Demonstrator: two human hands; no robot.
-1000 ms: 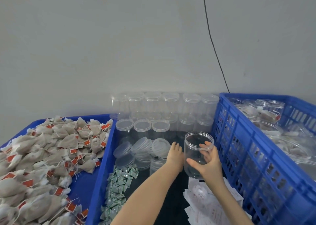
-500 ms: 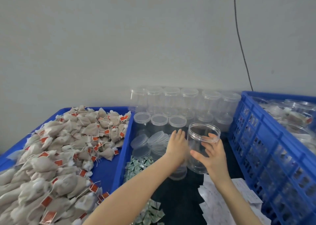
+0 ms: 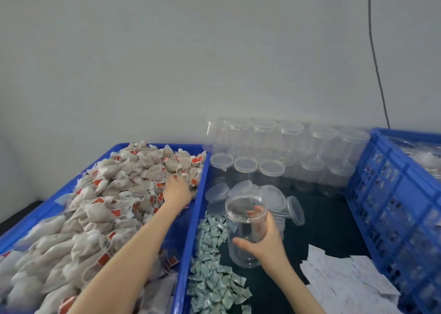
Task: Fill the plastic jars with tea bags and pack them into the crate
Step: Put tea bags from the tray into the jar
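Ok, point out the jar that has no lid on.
The jar held upright in the right hand; its mouth is open, while the jars by the wall carry lids.

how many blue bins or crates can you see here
2. A blue tray on the left holds the tea bag pile. A slatted blue crate stands at the right edge, with jars inside. More could lie outside the frame.

The left hand (image 3: 177,190) is no longer being kept beside the open jar (image 3: 245,232); it is being reached across into the tea bags (image 3: 124,194) in the blue tray (image 3: 191,237). The jar is now being held by the right hand (image 3: 265,239) alone, drawn nearer to the person and tilted slightly.
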